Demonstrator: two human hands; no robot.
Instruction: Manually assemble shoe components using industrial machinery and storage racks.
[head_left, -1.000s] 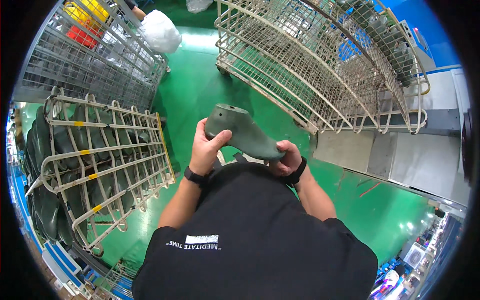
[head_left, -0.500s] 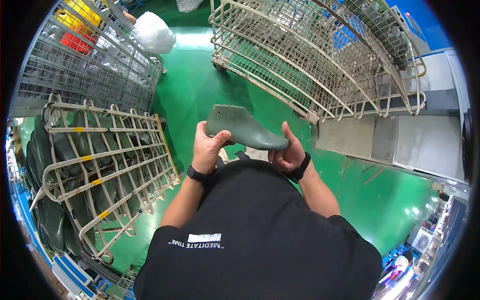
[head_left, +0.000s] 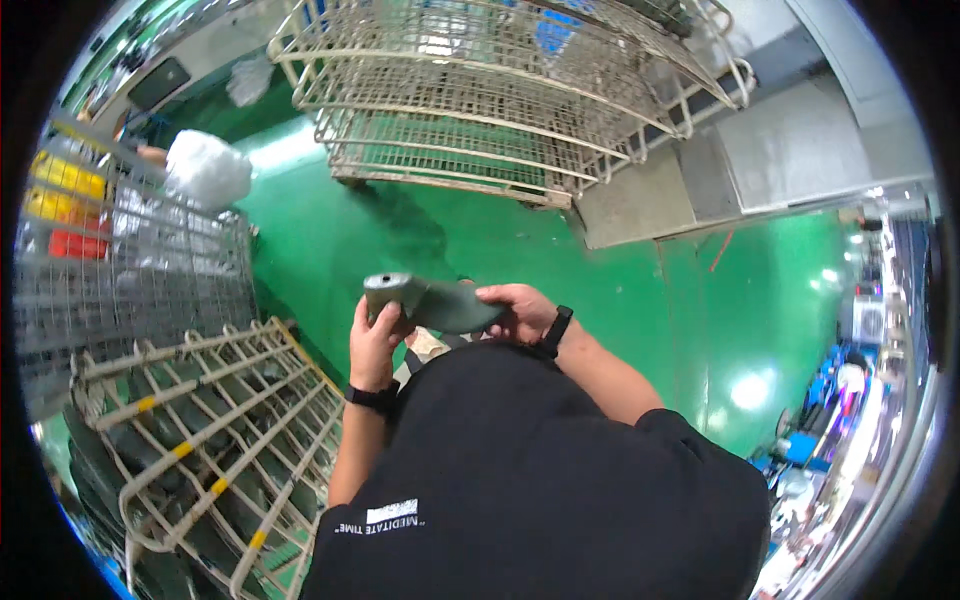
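Note:
A dark green shoe last (head_left: 447,306) is held level in front of my body, above the green floor. Its flat top end, with a small hole in it, faces up at the left. My left hand (head_left: 374,345) is closed round this heel end, thumb in front. At the other end, my right hand (head_left: 524,312) grips the toe, its fingers over the tip and partly hiding it. Each wrist carries a black band. To the left, next to my left forearm, stands a cream wire rack (head_left: 178,449) holding several similar dark lasts (head_left: 190,405) behind its bars.
A large tiered wire rack (head_left: 440,110) spans the far side. At the far left a grey mesh cage (head_left: 130,260) holds yellow and red items and clear plastic. A white plastic bag (head_left: 208,168) bulges by it. Grey panels (head_left: 790,150) line the right.
The view has swung, shifting the racks. The last has tilted so its holed top end now shows. My right hand has gone from supporting the toe with raised thumb to gripping over it.

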